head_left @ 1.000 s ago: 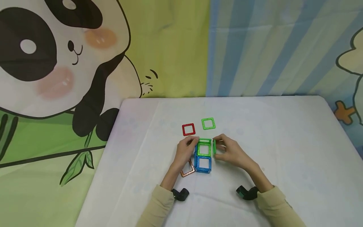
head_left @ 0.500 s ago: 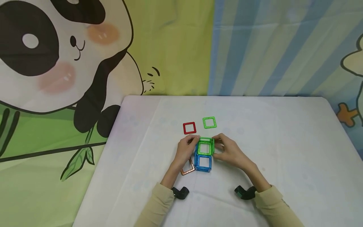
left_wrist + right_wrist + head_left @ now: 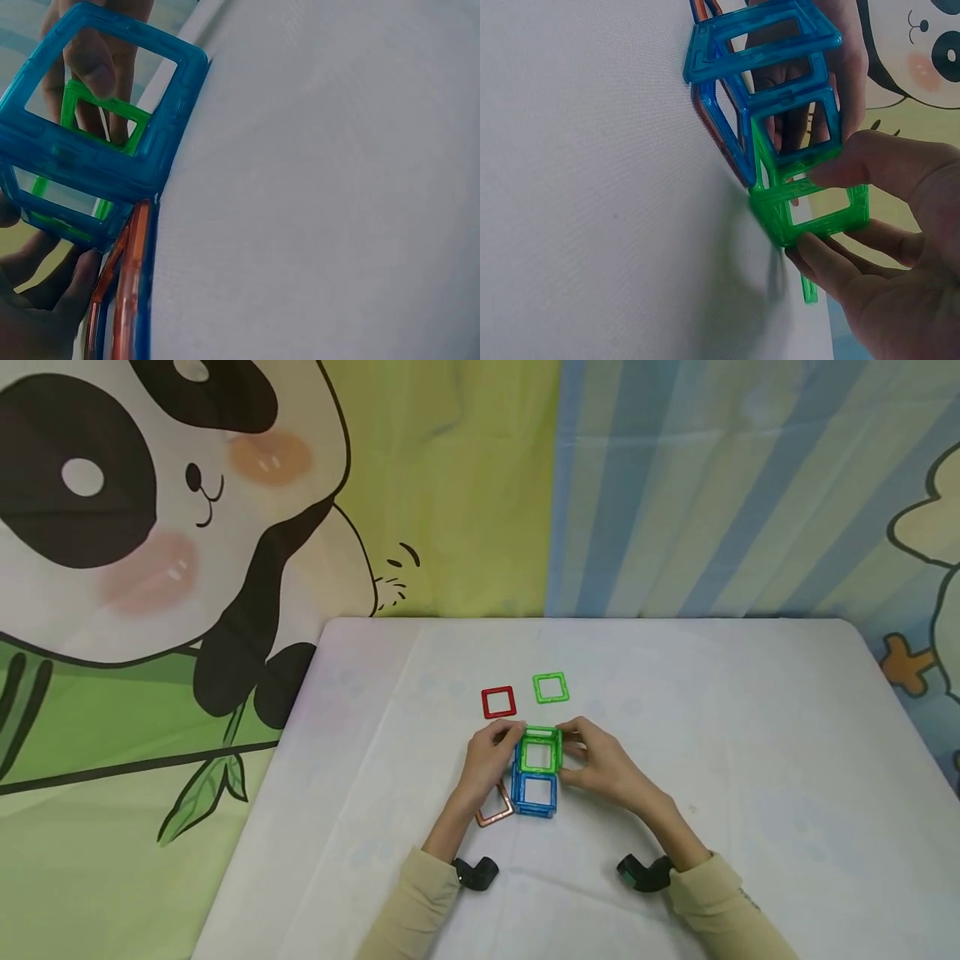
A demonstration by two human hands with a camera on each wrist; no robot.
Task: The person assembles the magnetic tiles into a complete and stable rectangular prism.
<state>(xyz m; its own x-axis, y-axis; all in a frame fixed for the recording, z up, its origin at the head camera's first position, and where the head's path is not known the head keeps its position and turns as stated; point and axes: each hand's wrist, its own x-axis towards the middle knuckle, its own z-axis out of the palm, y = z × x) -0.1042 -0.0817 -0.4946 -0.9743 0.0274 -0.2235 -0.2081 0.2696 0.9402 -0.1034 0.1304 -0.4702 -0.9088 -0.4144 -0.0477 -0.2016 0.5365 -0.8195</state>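
Observation:
A small structure of see-through magnetic tiles stands on the white table, with blue square tiles (image 3: pixel 536 810) at its near end and green ones (image 3: pixel 538 772) at its far end. From its left side my left hand (image 3: pixel 483 764) grips the structure at the far corner, fingertips on the tile edges. Opposite, my right hand (image 3: pixel 606 766) pinches an upright green square tile (image 3: pixel 559 752) against the green part's right side. The right wrist view shows that thumb (image 3: pixel 870 157) at the tile's upper edge and the fingers below. A copper-coloured tile (image 3: pixel 497 817) leans out beside the blue left wall.
Beyond the hands, a loose red square tile (image 3: pixel 498 717) and a loose light green square tile (image 3: pixel 551 700) lie flat on the table (image 3: pixel 750 735). A cloth backdrop with a printed panda (image 3: pixel 247 568) hangs behind the table's far edge.
My right hand has moved left, bringing the upright green tile from a small gap away to the structure's right side. My left hand keeps its hold in place.

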